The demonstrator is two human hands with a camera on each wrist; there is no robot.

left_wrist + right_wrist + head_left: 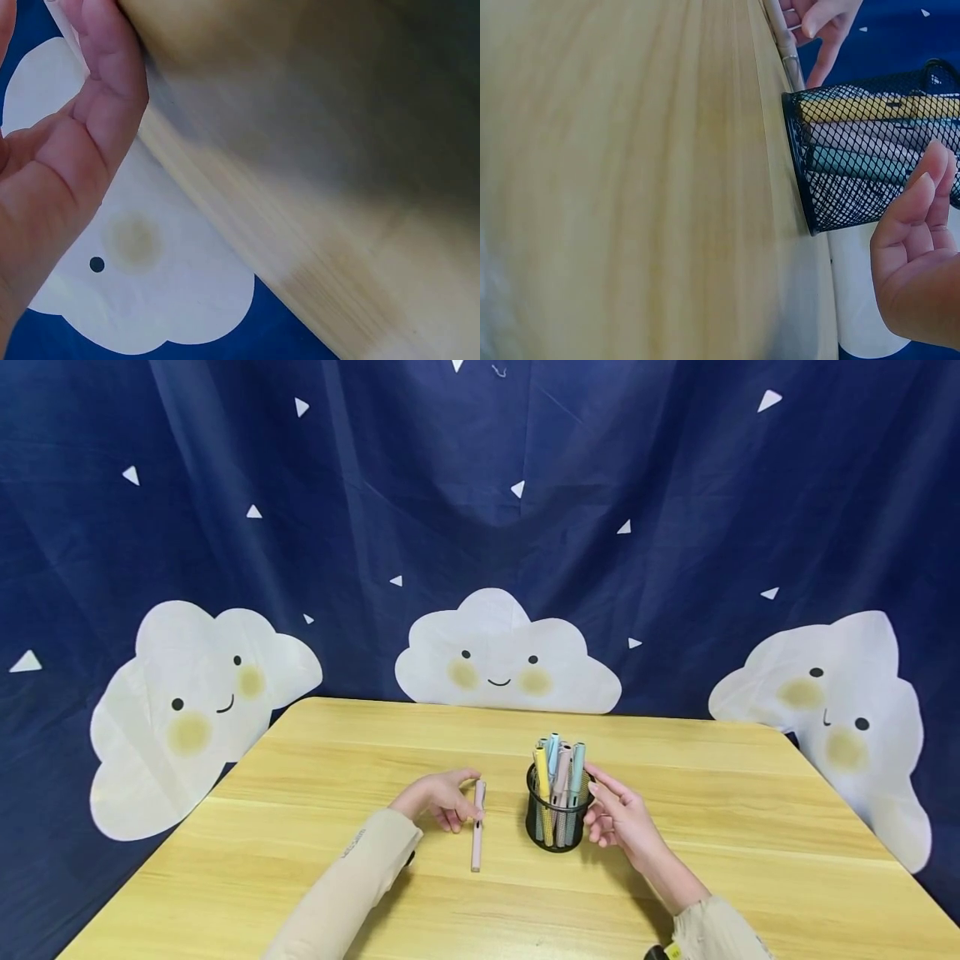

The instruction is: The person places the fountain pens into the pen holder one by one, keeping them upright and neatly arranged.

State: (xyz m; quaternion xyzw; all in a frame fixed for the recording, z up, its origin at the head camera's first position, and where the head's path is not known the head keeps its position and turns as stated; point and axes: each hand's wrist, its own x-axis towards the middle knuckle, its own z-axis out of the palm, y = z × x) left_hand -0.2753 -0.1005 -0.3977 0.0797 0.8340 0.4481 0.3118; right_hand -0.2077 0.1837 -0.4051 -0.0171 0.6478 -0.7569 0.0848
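Observation:
A pale pink pen (477,847) lies on the table, pointing away from me. My left hand (446,800) is at its left side, thumb tip at the pen's middle and index finger reaching toward its far end. In the right wrist view, the left hand's fingers (829,45) are spread beside that pen (786,49). To the right stands a black mesh pen holder (555,846), upright, with yellow, blue, pink and teal pens (542,777) in it. My right hand (618,818) is at its right side, fingertips right at the rim and wall, fingers not wrapped around it.
The wooden table (337,743) runs back to a dark blue curtain (465,510) printed with white clouds and triangles. A small black and yellow item (663,952) shows near the right sleeve at the bottom edge.

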